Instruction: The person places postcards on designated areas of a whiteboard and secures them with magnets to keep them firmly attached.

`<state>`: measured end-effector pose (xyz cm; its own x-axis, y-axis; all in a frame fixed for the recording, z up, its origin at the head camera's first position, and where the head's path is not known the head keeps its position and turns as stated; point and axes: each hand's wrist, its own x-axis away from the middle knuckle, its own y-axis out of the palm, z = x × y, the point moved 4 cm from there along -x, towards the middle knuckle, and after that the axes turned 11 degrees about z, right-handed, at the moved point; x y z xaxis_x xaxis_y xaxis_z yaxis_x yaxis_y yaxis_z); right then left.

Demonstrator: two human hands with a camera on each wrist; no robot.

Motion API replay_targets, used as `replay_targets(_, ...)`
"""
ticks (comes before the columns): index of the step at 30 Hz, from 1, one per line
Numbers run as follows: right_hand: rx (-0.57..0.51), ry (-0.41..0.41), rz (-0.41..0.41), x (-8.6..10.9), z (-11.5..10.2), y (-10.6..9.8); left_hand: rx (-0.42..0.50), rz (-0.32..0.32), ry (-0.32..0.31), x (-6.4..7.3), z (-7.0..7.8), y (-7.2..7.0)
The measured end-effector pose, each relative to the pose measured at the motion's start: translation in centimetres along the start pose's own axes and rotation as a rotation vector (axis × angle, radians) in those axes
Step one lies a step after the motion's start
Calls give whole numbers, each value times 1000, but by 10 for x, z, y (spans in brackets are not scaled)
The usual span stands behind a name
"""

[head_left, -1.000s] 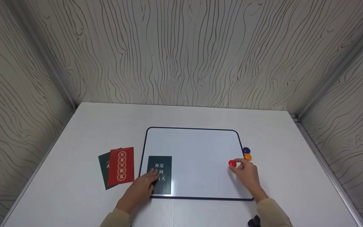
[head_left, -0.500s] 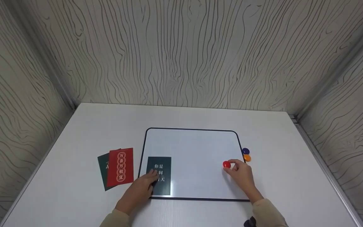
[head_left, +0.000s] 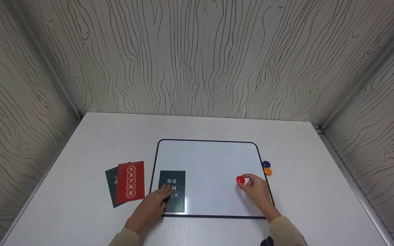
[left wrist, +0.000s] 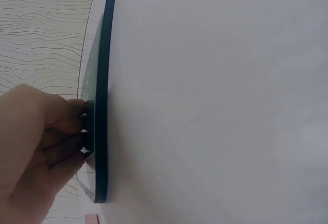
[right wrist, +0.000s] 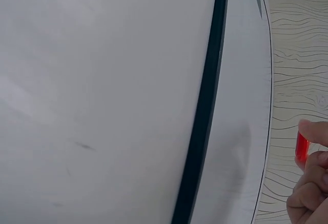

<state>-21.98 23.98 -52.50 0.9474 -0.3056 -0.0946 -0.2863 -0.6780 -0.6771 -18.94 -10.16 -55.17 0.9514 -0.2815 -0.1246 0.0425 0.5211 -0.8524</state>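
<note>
A white magnetic board [head_left: 214, 160] with a dark rim lies on the table. On its lower left part is a dark green card [head_left: 180, 201] with white characters. The fingertips of my left hand [head_left: 151, 204] press on the card's left side and cover some of its print. Over the board's right side, my right hand [head_left: 258, 192] pinches a red round magnet [head_left: 240, 179] between thumb and forefinger. The right wrist view shows that red magnet [right wrist: 302, 147] edge-on, held above the board surface. In the left wrist view, my left hand's fingers [left wrist: 66, 116] reach over the board's dark edge.
Left of the board, a red envelope [head_left: 130, 181] with gold print overlaps another green card [head_left: 111, 177]. A dark blue magnet [head_left: 266, 164] and an orange magnet [head_left: 267, 171] sit by the board's right edge. A black round piece [head_left: 267, 241] shows beside the right sleeve.
My right hand has carried the red magnet leftward over the board, away from the right edge. The left hand has stayed on the green card.
</note>
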Motion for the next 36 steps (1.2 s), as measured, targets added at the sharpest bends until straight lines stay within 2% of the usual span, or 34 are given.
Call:
replay_targets(7, -6, -12, -3, 3, -4, 4, 2, 5, -18, -1, 1, 1)
replay_targets(15, -25, -31, -22, 8, -12, 12, 32, -20, -55, -1, 0, 2)
replay_targets(30, -58, -18, -56, 17, -21, 25, 19, -3, -7, 0, 1, 0)
replay_targets(36, -56, -27, -61, 18, -25, 31, 18, -25, -25, -1, 0, 0)
